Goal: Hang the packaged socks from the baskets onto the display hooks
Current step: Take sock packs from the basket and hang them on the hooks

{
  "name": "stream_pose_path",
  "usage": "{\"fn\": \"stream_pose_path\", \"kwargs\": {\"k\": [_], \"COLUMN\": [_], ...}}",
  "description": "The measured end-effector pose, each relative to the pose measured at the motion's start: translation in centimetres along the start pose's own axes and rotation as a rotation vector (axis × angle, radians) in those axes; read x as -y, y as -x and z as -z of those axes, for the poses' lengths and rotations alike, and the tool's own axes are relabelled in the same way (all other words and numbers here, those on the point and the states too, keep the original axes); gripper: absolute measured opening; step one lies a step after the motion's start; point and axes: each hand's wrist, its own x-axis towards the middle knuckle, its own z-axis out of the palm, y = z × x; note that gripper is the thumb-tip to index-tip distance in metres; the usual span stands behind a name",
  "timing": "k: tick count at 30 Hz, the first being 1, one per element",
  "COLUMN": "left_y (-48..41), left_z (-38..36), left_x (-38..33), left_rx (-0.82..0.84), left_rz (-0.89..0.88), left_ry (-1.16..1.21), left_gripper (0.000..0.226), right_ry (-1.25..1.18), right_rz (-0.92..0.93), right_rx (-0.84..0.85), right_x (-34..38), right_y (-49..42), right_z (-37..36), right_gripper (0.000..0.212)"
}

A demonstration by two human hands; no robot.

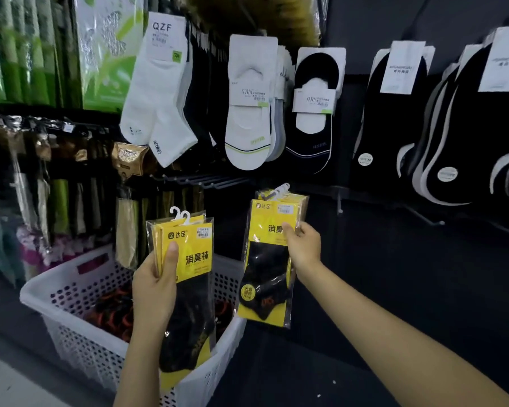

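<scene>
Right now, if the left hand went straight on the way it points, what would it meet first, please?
Probably the bare metal hooks just above; the white hangers of the yellow sock packs the left hand holds would reach them first. Depth is unclear.

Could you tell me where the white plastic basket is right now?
In the head view the white basket sits low on the left, beneath the left hand and the yellow sock packs it holds.
</scene>
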Motion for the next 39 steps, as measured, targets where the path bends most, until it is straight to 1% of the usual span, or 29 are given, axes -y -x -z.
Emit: {"fn": "stream_pose_path", "kwargs": {"k": [2, 4, 6, 9, 10, 11, 13, 15, 16, 18, 20, 22, 26, 28, 30, 31, 34, 37, 39], "left_y": [0.1, 0.2, 0.4, 0.3, 0.4, 0.4, 0.6, 0.9, 1.1, 1.5, 1.8, 2.0, 1.9, 1.6, 1.3, 1.2, 0.8, 0.4, 0.2], "left_z": [-0.1, -0.3, -0.6, -1.0, -1.1, -1.2, -1.7, -2.2, -2.6, -3.3, -3.9, -4.2, -4.3, -4.1, -3.7, -3.6, -2.9, -2.1, -1.5], "left_x": [-0.2, -0.3, -0.3, -0.1, -0.2, -0.3, -0.5, -0.8, -0.9, -1.3, -1.6, -1.8, -1.9, -1.7, -1.2, -1.0, -0.7, -0.1, 0.3], "left_rx": [-0.018, -0.054, -0.082, -0.061, -0.042, -0.017, 0.037, 0.079, 0.111, 0.207, 0.252, 0.234, 0.223, 0.193, 0.171, 0.161, 0.110, 0.065, 0.036], "left_rz": [0.012, 0.028, 0.052, 0.072, 0.076, 0.086, 0.112, 0.128, 0.138, 0.170, 0.205, 0.190, 0.168, 0.166, 0.107, 0.073, -0.003, -0.038, -0.030], "left_ry": [0.033, 0.061, 0.063, 0.069, 0.076, 0.085, 0.098, 0.112, 0.129, 0.210, 0.288, 0.317, 0.291, 0.267, 0.226, 0.203, 0.149, 0.099, 0.095], "left_gripper": [0.027, 0.033, 0.042, 0.050, 0.043, 0.044, 0.042, 0.041, 0.040, 0.035, 0.033, 0.031, 0.030, 0.028, 0.036, 0.040, 0.033, 0.041, 0.041], "right_ry": [-0.034, -0.096, -0.079, -0.016, -0.024, -0.047, -0.074, -0.070, -0.080, -0.111, -0.156, -0.195, -0.237, -0.299, -0.329, -0.317, -0.279, -0.237, -0.179], "right_rz": [-0.107, -0.198, -0.225, -0.188, -0.164, -0.136, -0.089, -0.044, -0.018, 0.025, 0.040, 0.047, 0.085, 0.077, 0.091, 0.104, 0.129, 0.163, 0.184], "right_rx": [-0.068, -0.118, -0.168, -0.231, -0.202, -0.131, 0.107, 0.325, 0.384, 0.415, 0.389, 0.378, 0.369, 0.324, 0.256, 0.219, 0.135, 0.117, 0.122], "right_x": [-0.5, -0.9, -1.3, -1.7, -1.7, -1.6, -1.0, -0.2, 0.1, 0.7, 1.1, 1.3, 0.9, 0.8, 0.8, 0.9, 1.5, 2.4, 2.7], "right_y": [-1.0, -1.7, -1.8, -0.5, 0.3, 1.1, 3.1, 5.1, 5.9, 7.2, 7.9, 8.1, 7.9, 7.7, 7.2, 6.9, 5.8, 4.7, 4.2], "right_z": [-0.2, -0.1, 0.2, 0.9, 1.1, 1.2, 1.2, 1.0, 0.8, 0.4, 0.3, 0.6, 1.6, 2.2, 2.9, 3.2, 3.4, 2.8, 2.1], "right_gripper": [0.032, 0.032, 0.031, 0.030, 0.028, 0.025, 0.018, 0.017, 0.018, 0.024, 0.029, 0.027, 0.016, 0.015, 0.013, 0.013, 0.013, 0.010, 0.010]}}
